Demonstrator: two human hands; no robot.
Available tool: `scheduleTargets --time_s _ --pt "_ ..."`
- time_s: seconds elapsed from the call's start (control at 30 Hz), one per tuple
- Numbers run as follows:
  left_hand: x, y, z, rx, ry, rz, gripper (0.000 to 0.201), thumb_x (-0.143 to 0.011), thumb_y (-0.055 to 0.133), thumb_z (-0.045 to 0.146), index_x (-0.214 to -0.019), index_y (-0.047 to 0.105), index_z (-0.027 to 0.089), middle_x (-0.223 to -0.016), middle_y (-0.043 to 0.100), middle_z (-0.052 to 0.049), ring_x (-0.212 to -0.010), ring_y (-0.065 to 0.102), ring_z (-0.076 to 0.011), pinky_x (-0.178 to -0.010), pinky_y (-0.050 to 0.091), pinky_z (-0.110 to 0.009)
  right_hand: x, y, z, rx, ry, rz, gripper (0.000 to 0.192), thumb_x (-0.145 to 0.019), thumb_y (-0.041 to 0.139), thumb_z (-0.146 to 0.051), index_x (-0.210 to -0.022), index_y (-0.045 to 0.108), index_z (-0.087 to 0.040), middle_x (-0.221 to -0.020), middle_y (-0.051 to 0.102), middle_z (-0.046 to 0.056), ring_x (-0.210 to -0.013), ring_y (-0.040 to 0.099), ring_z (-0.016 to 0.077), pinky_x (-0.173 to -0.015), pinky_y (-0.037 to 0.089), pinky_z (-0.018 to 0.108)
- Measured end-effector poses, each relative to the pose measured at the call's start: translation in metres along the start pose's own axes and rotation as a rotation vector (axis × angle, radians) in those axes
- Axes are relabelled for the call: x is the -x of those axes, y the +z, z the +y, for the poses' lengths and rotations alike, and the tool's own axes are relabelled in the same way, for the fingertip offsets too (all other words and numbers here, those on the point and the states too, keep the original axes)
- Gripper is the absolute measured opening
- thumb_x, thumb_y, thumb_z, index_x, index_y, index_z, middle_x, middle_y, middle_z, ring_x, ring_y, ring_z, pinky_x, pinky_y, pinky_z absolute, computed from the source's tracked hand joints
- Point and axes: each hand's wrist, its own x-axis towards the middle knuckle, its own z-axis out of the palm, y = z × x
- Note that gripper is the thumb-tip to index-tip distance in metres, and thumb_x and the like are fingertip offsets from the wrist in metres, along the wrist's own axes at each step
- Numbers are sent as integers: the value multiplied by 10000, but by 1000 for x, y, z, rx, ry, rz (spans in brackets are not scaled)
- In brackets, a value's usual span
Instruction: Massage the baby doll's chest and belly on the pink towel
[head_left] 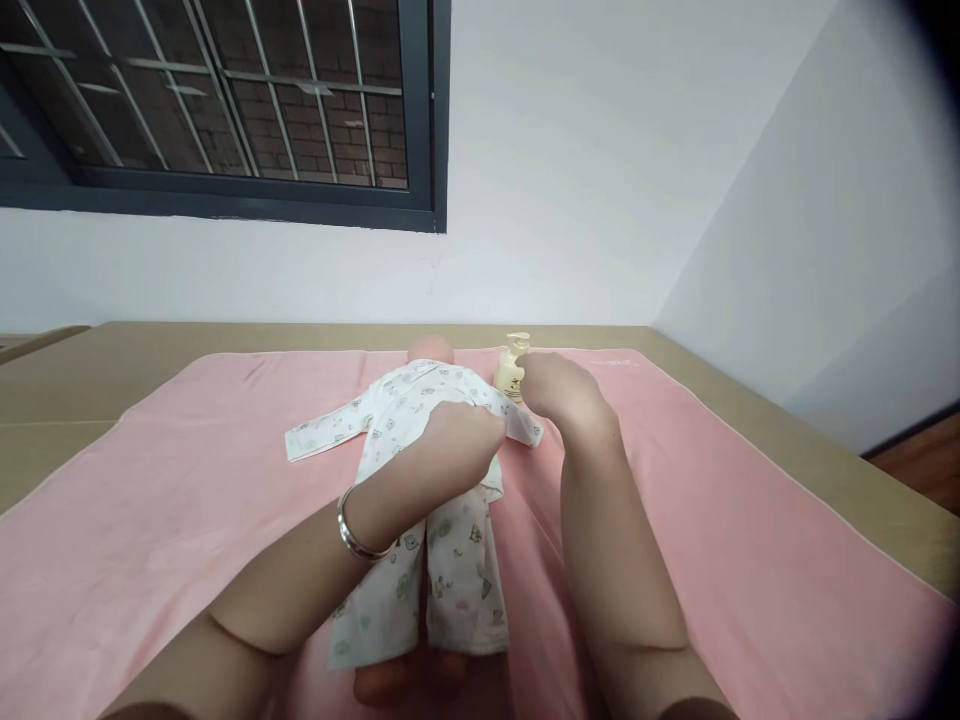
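A baby doll (pixel 430 349) lies on its back, its head at the far end, in a white printed long-sleeved top (pixel 397 405) and matching trousers (pixel 461 580). Over the chest, my left hand (pixel 465 440) is closed beside the sleeve (pixel 523 428) on the right. Its fingers are turned away, so anything in them is hidden. My right hand (pixel 562 388) is curled shut just above that sleeve's cuff, in front of a cream pump bottle (pixel 510 375). It covers part of the bottle; I cannot tell whether they touch.
A pink blanket (pixel 247 480) lies under the doll, creased to the right of its legs. The wooden tabletop (pixel 67 385) shows around it. Behind stands a white wall (pixel 547 200) with a barred window (pixel 225 100).
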Motion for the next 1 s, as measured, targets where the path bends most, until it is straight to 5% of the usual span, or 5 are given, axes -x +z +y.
scheduleTargets --time_s 0.23,0.43,0.57,0.73,1.0 --pt "-44 -8 -11 -292 69 138 246 -873 418 152 -848 663 158 -777 655 -80 -695 615 -209 -604 398 -307 -5 0 -2 -201 -71 317 418 -917 353 -132 -1294 528 -186 -1205 637 138 -1073 622 257 -807 480 324" --pt "-71 5 -38 92 -51 285 306 -888 455 250 -1112 662 222 -1144 625 -95 -993 616 -252 -854 480 -359 -39 16 6 -303 -290 506 547 -967 428 -360 -1444 400 -93 -1533 326 184 -1409 334 284 -1109 331 385" --pt "-86 21 -47 291 -185 394 346 -873 497 251 -1193 613 183 -1297 555 -134 -1248 487 -301 -1103 347 -425 -56 27 7 -263 -325 492 511 -973 360 -248 -1452 391 -72 -1541 306 192 -1430 302 272 -1148 279 399" --pt "-94 39 -52 305 -113 405 457 -799 586 182 -1254 549 160 -1515 361 -163 -1470 164 -352 -1206 54 -512 -64 35 5 -164 -342 409 532 -930 313 -102 -1456 382 -59 -1526 334 197 -1444 270 282 -1158 264 419" --pt "-116 38 -71 667 -280 343 292 -833 562 241 -1108 636 180 -1321 580 -136 -1346 417 -295 -1181 244 -443 -82 49 12 -96 -308 396 542 -911 276 -61 -1441 385 -42 -1538 309 194 -1452 238 294 -1165 244 463"
